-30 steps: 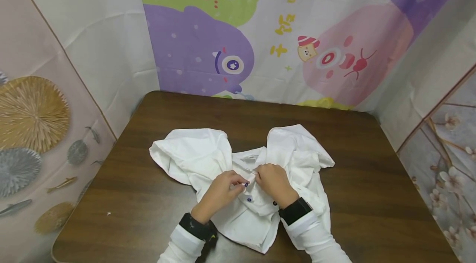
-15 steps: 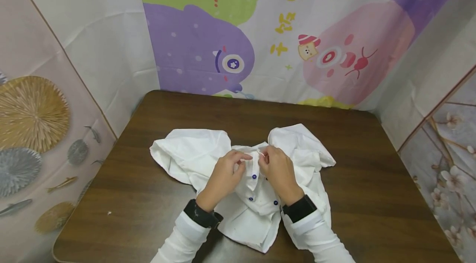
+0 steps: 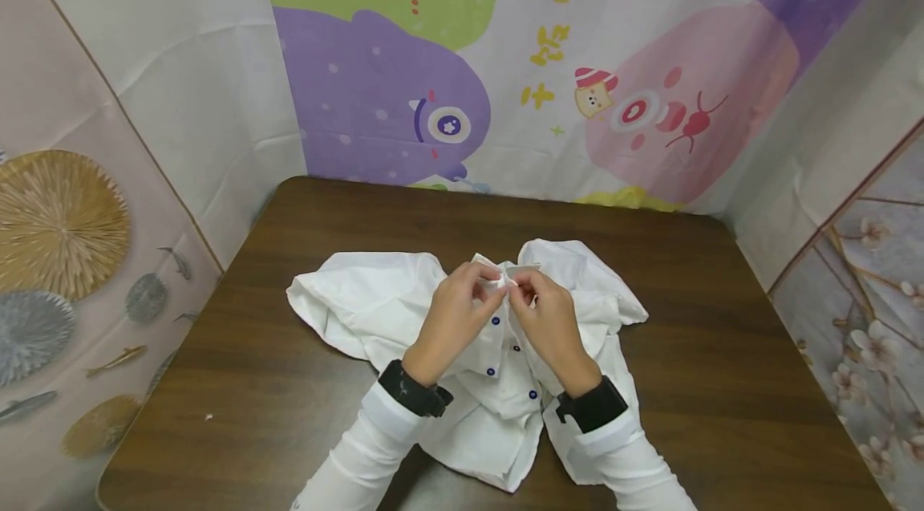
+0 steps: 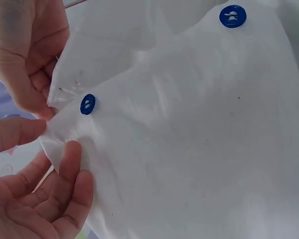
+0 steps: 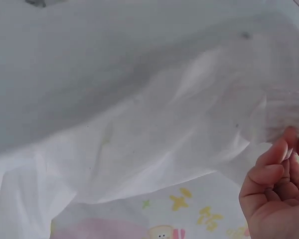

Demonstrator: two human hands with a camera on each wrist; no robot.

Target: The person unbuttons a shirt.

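A white shirt (image 3: 390, 294) with dark blue buttons (image 3: 495, 321) lies spread on the brown table, its neck end toward the far side. My left hand (image 3: 455, 314) pinches one front edge near the collar between thumb and fingers. Close beside it, my right hand (image 3: 552, 322) pinches the opposite front edge, so the two fingertips nearly meet. In the left wrist view, a blue button (image 4: 88, 104) sits just beside the pinched corner, and another button (image 4: 232, 16) lies farther along the edge. The right wrist view shows cloth (image 5: 154, 134) raised and hanging from my right fingers.
The brown table (image 3: 693, 350) extends around the shirt on every side. A tiny white scrap (image 3: 208, 416) lies on its left part. Behind stands a cartoon-printed cloth (image 3: 534, 142), with patterned panels (image 3: 65, 222) at the sides.
Both hands have moved up the shirt front, away from the body, from a button to the collar end. They have drawn together, lifting the edges; lower buttons now show.
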